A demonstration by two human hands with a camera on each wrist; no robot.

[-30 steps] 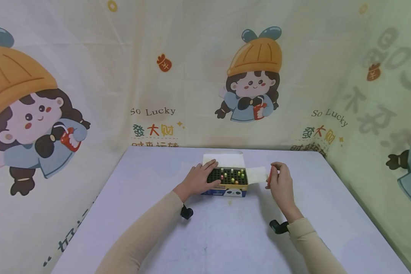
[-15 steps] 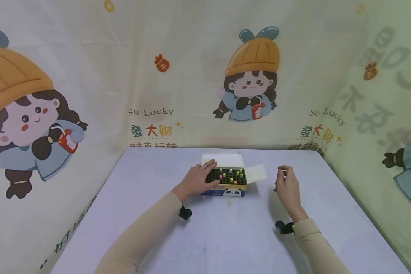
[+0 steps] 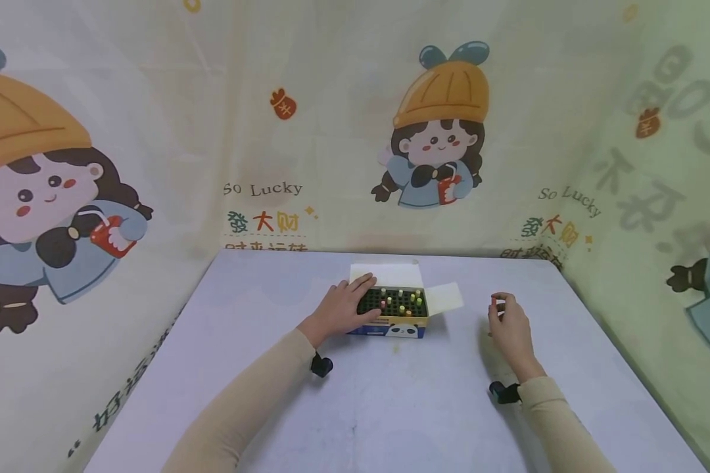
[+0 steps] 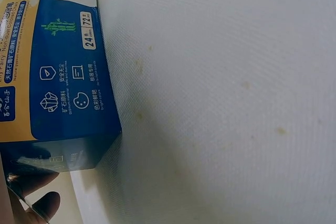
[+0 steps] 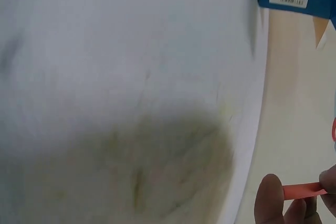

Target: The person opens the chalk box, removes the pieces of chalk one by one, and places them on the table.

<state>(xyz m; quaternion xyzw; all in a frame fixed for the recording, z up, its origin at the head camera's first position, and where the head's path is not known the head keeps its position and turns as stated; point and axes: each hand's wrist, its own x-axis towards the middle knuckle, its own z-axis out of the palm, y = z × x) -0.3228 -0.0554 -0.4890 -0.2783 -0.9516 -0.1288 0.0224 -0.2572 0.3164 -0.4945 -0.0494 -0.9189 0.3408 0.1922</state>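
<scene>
The head view showed an open blue-and-yellow cardboard box with a panda print [image 3: 390, 326] standing on a white cloth-covered table [image 3: 355, 420]. Its white lid [image 3: 384, 272] was tipped back, and a white side flap [image 3: 445, 297] stuck out to the right. Inside, a black perforated insert [image 3: 394, 313] bore several upright sticks, their yellow-green [image 3: 402, 309], pink [image 3: 382, 304] and orange [image 3: 409, 314] tips showing.

The left hand [image 3: 342, 309] rested on the box's left end, fingers extended and spread, thumb along the front edge. The right hand [image 3: 511, 330], off to the right and well apart from the box, pinched a slim orange-red stick [image 5: 302, 191] between thumb and fingers; the right wrist view showed it clear of the table. Behind the table hung a cream backdrop printed with cartoon figures [image 3: 337, 157].
</scene>
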